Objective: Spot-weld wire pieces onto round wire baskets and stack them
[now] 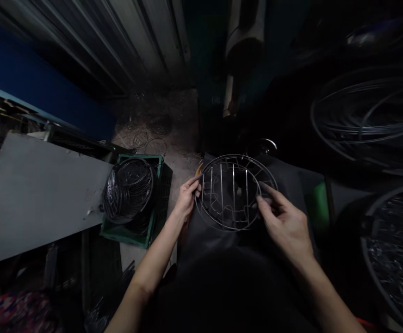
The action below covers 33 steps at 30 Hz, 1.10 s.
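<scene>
In front of my body is a round wire rack point(233, 199), made of metal rings with several straight parallel bars across and wavy wire below. Its left rim is pinched between the thumb and fingers of my left hand point(187, 196). At the opposite side, my right hand point(286, 222) has its thumb and fingers closed on the rim, with the fingertips partly dark and hard to make out. The rack tilts a little over dark cloth point(208, 249) that covers my lap.
To the left stands a green plastic crate point(128, 236) holding wire rings point(128, 189), beside a grey panel point(41, 194). Large wire coils point(371, 125) lie at the right, above a round bin point(368, 259) of small metal pieces. A machine cylinder point(244, 41) hangs ahead. Loose rings point(156, 145) lie on the floor.
</scene>
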{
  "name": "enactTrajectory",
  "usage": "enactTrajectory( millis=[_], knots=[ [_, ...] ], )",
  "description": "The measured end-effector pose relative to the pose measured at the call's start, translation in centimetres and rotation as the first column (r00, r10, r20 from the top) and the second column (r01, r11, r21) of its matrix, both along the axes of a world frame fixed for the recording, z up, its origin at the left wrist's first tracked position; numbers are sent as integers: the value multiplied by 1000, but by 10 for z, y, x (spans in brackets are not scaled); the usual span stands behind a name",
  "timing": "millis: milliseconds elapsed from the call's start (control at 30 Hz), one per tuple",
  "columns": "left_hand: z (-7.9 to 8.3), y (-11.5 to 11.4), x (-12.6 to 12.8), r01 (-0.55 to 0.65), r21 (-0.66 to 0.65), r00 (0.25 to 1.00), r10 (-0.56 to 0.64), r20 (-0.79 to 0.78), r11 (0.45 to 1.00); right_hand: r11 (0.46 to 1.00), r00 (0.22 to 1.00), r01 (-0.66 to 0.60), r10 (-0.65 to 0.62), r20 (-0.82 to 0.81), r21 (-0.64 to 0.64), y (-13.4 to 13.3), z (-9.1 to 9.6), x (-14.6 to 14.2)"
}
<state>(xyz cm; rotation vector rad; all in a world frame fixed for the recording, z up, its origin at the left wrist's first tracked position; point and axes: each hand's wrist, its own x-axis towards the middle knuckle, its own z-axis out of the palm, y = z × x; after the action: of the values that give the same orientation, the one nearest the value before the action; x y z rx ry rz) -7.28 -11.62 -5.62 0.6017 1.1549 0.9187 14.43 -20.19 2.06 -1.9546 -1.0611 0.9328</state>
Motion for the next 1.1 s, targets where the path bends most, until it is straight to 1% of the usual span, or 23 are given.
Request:
enactTrajectory(
  millis=[100,200,267,400,467,533,567,633,667,733,767,833,900,1033,1100],
  knots=[
    [-4,1,2,12,-55,996,-7,86,998,1000,992,15,-15,-123,5,5,3,2],
    [-2,0,5,21,-71,993,-13,116,997,999,974,46,-39,-223,25,10,5,4],
    [0,-1,8,28,-53,994,-22,106,998,995,976,99,-92,-199,28,12,0,6],
    [4,-2,11,44,-16,994,-42,99,999,980,974,198,-193,-119,33,10,-18,10],
    [5,-2,11,39,-23,993,-36,110,999,981,982,187,-186,-29,50,8,-22,10],
    [6,-2,13,30,-21,997,-29,73,999,990,976,112,-127,176,90,7,-20,8],
    [6,-2,14,25,-9,999,-24,31,1000,993,953,55,-84,291,107,7,-17,8],
    [8,-2,17,23,23,998,-21,-67,999,992,878,-50,-12,478,117,8,-13,9],
    [9,-2,17,26,38,994,-22,-109,999,990,845,-83,11,534,110,8,-13,10],
    [12,-1,18,35,71,985,-22,-172,997,991,808,-105,39,588,79,9,-16,14],
    [13,-1,18,37,93,980,-18,-197,995,993,805,-103,49,592,59,9,-18,15],
    [14,1,18,33,137,974,-1,-227,990,996,821,-78,47,568,31,8,-23,17],
    [10,3,18,20,144,982,7,-187,989,999,849,-35,13,529,31,5,-22,15],
    [-1,6,19,-22,83,1000,24,-18,996,998,908,17,-44,416,67,2,-3,4],
    [0,7,18,-25,91,1000,25,-5,996,995,919,34,-68,388,94,4,7,1]
  ],
)
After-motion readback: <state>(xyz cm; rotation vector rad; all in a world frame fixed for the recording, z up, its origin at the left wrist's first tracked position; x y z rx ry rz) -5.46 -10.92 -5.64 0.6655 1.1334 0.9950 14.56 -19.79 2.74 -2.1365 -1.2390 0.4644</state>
